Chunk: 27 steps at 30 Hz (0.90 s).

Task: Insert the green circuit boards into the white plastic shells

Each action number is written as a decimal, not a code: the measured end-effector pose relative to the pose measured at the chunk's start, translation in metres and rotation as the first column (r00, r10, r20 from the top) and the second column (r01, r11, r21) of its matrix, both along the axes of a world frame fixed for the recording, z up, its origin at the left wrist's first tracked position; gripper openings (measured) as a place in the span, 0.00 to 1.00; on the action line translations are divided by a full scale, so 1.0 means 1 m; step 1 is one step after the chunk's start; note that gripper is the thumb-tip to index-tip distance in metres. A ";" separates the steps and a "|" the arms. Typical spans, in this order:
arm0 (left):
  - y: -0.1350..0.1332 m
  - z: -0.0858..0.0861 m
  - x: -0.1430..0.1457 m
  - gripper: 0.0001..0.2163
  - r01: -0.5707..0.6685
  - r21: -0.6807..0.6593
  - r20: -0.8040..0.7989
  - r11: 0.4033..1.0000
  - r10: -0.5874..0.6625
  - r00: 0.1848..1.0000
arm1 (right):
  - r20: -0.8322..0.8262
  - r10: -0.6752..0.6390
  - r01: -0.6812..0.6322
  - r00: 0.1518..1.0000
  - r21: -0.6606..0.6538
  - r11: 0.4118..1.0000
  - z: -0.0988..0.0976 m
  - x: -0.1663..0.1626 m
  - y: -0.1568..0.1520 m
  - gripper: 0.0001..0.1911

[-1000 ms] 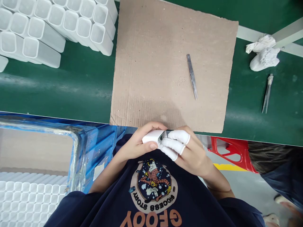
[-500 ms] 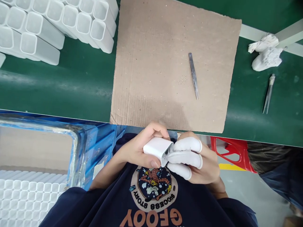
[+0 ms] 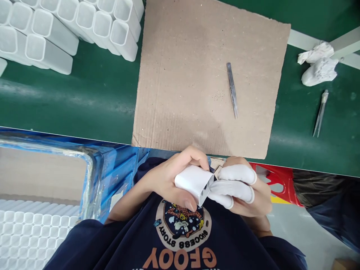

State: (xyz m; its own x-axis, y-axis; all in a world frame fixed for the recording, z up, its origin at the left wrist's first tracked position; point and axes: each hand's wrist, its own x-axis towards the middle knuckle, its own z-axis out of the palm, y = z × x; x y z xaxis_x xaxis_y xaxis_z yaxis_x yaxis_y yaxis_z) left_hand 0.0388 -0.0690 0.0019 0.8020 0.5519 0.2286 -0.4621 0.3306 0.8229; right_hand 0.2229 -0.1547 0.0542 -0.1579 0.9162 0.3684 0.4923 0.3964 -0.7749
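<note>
My left hand (image 3: 166,183) is wrapped around a short white plastic housing (image 3: 192,180), thumb on the near side and fingers over the far side. The housing's open end faces right and shows dark parts inside. At that opening are the fingertips of my right hand (image 3: 244,191), which wears white finger cots. Its fingers are pressed together at the rim; whatever may be between them is hidden. Both hands are in front of my chest, just off the table edge. Metal tweezers (image 3: 232,90) lie beyond them on a cardboard sheet (image 3: 180,82).
Rows of open white housings (image 3: 123,39) lie on the green table (image 3: 92,93) at the back left. A blue crate (image 3: 95,176) with many more stands at the lower left. Crumpled white cots (image 3: 319,69) and second tweezers (image 3: 320,112) lie right. A red stool (image 3: 284,183) stands below the table.
Both hands and the housing have shifted slightly right. My right fingertips have drawn back a little from the housing's opening, so more of its inside shows.
</note>
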 end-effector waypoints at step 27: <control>-0.010 -0.007 0.007 0.20 -0.346 0.538 -0.015 0.769 0.419 0.908 | -0.104 -0.249 0.246 0.963 -0.038 0.968 0.004 -0.036 -0.018 0.10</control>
